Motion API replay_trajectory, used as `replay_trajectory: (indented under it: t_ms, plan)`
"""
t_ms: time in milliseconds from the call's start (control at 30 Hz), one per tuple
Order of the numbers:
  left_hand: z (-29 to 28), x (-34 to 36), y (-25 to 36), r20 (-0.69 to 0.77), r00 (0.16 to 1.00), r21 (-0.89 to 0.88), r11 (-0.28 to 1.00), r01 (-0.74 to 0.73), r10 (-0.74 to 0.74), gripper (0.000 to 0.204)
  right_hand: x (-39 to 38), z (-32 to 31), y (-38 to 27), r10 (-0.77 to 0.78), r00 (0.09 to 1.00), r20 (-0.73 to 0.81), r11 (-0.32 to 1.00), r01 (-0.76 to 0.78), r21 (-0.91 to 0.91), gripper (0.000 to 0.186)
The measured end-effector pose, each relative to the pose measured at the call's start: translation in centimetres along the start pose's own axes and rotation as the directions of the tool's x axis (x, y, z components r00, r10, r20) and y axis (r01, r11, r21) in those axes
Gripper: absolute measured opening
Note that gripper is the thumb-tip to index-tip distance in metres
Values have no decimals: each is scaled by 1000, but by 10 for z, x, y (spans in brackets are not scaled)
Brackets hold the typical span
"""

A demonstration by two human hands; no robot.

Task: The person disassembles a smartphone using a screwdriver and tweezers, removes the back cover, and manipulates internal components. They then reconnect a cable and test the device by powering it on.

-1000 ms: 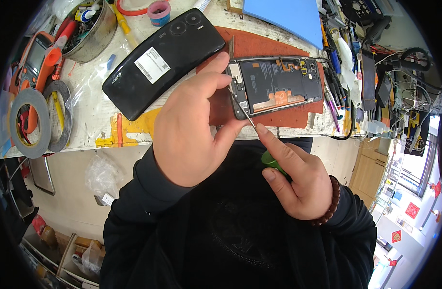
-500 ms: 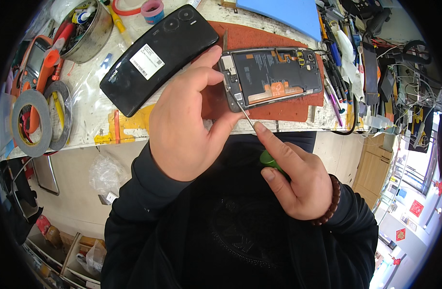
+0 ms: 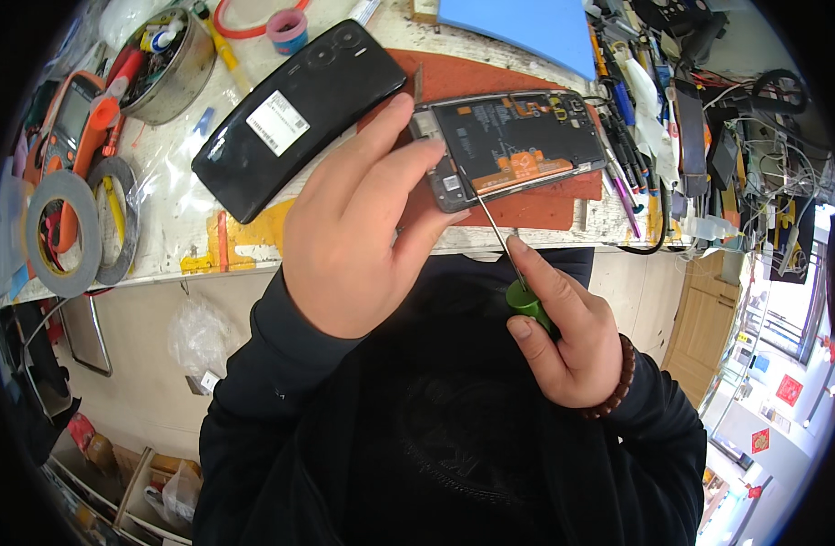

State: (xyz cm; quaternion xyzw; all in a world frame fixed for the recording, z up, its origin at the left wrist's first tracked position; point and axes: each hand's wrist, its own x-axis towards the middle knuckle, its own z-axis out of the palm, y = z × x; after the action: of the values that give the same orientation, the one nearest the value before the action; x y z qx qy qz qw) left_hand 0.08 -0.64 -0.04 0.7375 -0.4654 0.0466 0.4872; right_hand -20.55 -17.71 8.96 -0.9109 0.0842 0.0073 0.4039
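Note:
An opened phone (image 3: 490, 146), its back off, shows a black battery, orange flex cables and a grey lower block. My left hand (image 3: 354, 227) holds its left end, thumb at the near edge and a bent finger over the lower block; another finger points up past its far corner. My right hand (image 3: 567, 337) grips a screwdriver (image 3: 525, 296) by its green handle, index finger along the thin metal shaft. The shaft crosses the phone's near edge, its tip by the battery's left end. To the left lies a black phone back cover (image 3: 322, 105) with a white label.
A red-brown mat (image 3: 545, 211) lies under the opened phone. Tape rolls (image 3: 64, 232), an orange multimeter (image 3: 71, 118) and a metal tin of tools (image 3: 176, 77) stand at left. Pens and screwdrivers (image 3: 617, 136) crowd the right, near a blue sheet (image 3: 522, 32).
The screwdriver's tip has shifted right, from the lower block to the battery's edge, and its green handle shows more. My left fingers have lifted and spread a little over the phone's end.

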Motion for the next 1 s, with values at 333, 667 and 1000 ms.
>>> replay_trajectory:
  t_ms: [333, 667, 1000]
  plan:
    - [5, 4, 1, -57, 998, -6, 1000, -3, 3, 56, -18, 0, 27, 4, 990, -142, 1000, -1, 22, 57]
    - [4, 6, 4, -81, 996, -6, 1000, -27, 26, 52, -13, 5, 22, 26, 994, -110, 995, -15, 97, 61]
    - [5, 5, 3, -100, 995, -8, 1000, -27, 26, 52, -13, 6, 22, -5, 987, -162, 998, 15, 62, 62]
